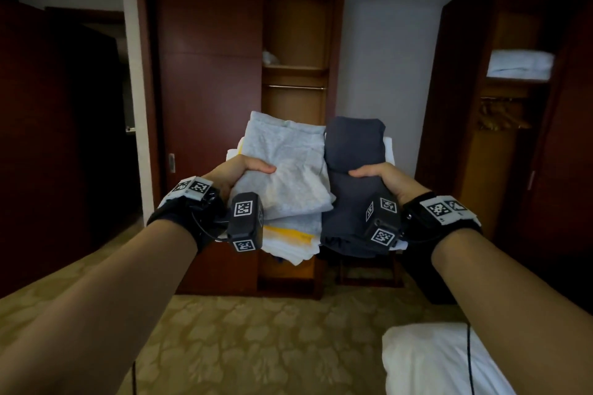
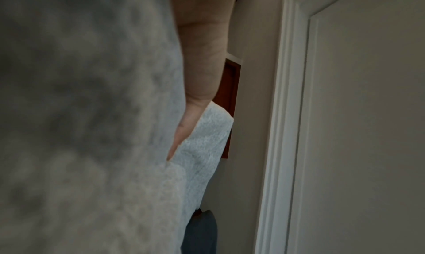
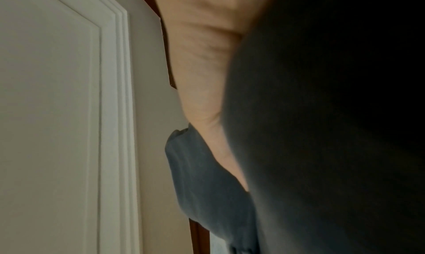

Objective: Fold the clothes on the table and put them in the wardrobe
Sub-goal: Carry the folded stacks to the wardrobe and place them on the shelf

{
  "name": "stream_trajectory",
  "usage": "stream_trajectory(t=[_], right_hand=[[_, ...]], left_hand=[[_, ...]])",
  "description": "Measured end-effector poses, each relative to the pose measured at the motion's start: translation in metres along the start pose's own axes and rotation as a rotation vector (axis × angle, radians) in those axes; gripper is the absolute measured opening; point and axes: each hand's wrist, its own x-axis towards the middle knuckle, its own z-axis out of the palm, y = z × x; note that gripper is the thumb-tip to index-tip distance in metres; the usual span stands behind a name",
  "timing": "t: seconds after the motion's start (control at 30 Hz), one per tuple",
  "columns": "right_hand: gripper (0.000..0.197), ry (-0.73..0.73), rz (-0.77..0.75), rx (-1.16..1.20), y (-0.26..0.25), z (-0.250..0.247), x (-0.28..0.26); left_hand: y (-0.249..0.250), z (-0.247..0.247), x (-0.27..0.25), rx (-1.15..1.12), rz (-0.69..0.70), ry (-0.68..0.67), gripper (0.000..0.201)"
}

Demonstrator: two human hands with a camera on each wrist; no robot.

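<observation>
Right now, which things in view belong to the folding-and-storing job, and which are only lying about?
Part of the job:
- light grey folded clothes, in the left hand's grip
- dark navy folded clothes, in the right hand's grip
- open wardrobe straight ahead

Lying about:
- white folded towels on the right cabinet's shelf
- white pillow, lower right

Both forearms reach forward, bare, each with a black wrist strap carrying coded marker blocks. The left hand is held palm inward, its thumb lying flat across the top of what it grips, fingers hidden underneath. The right hand mirrors it, thumb pointing inward on top, fingers curled out of sight below.
</observation>
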Motion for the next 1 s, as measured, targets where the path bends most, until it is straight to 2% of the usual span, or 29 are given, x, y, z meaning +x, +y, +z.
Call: stream_trajectory(t=[0.1, 0.23, 0.3, 0.4, 0.5, 0.63, 0.73, 1.0], right_hand=[[0.017, 0.007, -0.010, 0.003, -0.008, -0.016, 0.090], [0.010, -0.006, -0.062, 0.020, -0.012, -0.035, 0.210], [0.017, -0.019, -0.080, 0.011, -0.013, -0.041, 0.273], [0.030, -0.029, -0.102, -0.009, -0.024, -0.051, 0.369], [0.035, -0.048, -0.110, -0.007, -0.042, -0.058, 0.458], [0.029, -0.068, -0.091, 0.009, -0.054, -0.061, 0.570], [0.036, -0.066, -0.089, 0.009, -0.052, -0.061, 0.652], [0.036, -0.024, -0.162, 0.041, -0.065, -0.051, 0.866]], left_hand=[[0.017, -0.011, 0.094, -0.006, -0.017, -0.012, 0.068], [0.036, -0.021, 0.213, -0.001, 0.042, 0.012, 0.060], [0.047, -0.029, 0.268, 0.003, 0.038, 0.011, 0.065], [0.066, -0.042, 0.353, -0.005, 0.056, 0.075, 0.059], [0.088, -0.059, 0.434, -0.012, 0.072, 0.108, 0.068], [0.111, -0.086, 0.543, -0.031, 0.089, 0.089, 0.067], [0.121, -0.103, 0.621, -0.025, 0.103, 0.086, 0.058], [0.171, -0.171, 0.830, 0.047, 0.135, 0.063, 0.068]])
